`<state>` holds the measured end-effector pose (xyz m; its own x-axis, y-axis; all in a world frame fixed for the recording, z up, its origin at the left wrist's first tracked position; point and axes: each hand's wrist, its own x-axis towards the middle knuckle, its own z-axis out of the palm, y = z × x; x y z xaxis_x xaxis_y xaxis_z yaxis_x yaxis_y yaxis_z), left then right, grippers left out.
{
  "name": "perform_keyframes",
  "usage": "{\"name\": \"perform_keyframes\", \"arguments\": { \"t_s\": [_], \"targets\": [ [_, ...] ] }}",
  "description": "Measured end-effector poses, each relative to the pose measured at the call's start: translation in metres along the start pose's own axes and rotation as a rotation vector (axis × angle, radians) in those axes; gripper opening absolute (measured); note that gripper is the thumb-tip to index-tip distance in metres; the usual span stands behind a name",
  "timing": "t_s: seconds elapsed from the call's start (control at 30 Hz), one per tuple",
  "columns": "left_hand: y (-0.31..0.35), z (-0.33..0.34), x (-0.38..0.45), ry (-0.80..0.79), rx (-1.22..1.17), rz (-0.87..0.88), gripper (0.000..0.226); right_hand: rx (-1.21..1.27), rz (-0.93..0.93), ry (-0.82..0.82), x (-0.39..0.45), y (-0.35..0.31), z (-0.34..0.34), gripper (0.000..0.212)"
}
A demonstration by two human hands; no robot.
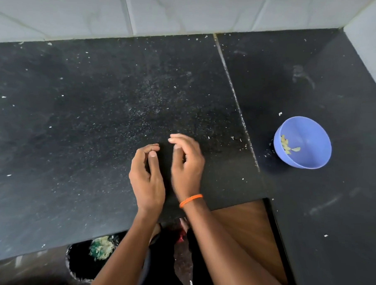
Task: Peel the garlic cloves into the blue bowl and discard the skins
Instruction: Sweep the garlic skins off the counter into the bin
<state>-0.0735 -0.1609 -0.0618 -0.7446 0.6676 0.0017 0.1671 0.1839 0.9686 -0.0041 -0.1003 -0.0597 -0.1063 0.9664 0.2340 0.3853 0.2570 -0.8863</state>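
Observation:
The blue bowl (312, 158) stands on the black counter (95, 103) at the right, with a few peeled garlic cloves (286, 146) against its left inner wall. My left hand (146, 176) and my right hand (187, 164) hover side by side over the counter's front middle, well left of the bowl. The fingers of both are loosely curled and I see nothing in either hand. The right hand, which wears an orange wrist band, is blurred. No unpeeled cloves are in view.
Small white skin flecks are scattered over the counter. Below the front edge at the lower left, a dark bin (80, 267) holds pale and green scraps. A tiled wall runs along the back and right, and a brown cabinet door (246, 226) is below.

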Motion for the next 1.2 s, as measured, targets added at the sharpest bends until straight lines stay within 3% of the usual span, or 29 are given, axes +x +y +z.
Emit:
{"name": "perform_keyframes", "arguments": {
  "t_s": [0.13, 0.27, 0.43, 0.63, 0.8, 1.0, 1.2],
  "targets": [
    [-0.006, -0.014, 0.004, -0.047, 0.034, -0.002, 0.024, -0.180, 0.030, 0.166, 0.043, 0.047, -0.067, 0.030],
    [-0.009, -0.016, 0.004, -0.075, 0.075, -0.013, 0.024, -0.397, 0.209, 0.170, 0.059, 0.088, -0.113, 0.040],
    [-0.005, -0.014, 0.004, -0.092, 0.065, -0.027, 0.024, -0.409, 0.116, -0.031, 0.024, 0.070, -0.071, 0.047],
    [-0.001, -0.013, 0.009, -0.106, 0.101, -0.019, 0.028, -0.347, -0.101, -0.386, -0.032, 0.027, -0.029, 0.064],
    [0.001, -0.015, 0.009, -0.121, 0.103, -0.014, 0.035, -0.445, -0.104, -0.297, -0.006, 0.022, -0.031, 0.065],
    [0.000, -0.018, 0.005, -0.166, 0.126, -0.002, 0.037, -0.588, -0.211, -0.527, -0.013, 0.020, -0.043, 0.073],
    [-0.005, -0.021, 0.004, -0.174, 0.141, 0.002, 0.036, -0.550, -0.222, -0.630, -0.058, 0.015, -0.067, 0.069]
  ]
}}
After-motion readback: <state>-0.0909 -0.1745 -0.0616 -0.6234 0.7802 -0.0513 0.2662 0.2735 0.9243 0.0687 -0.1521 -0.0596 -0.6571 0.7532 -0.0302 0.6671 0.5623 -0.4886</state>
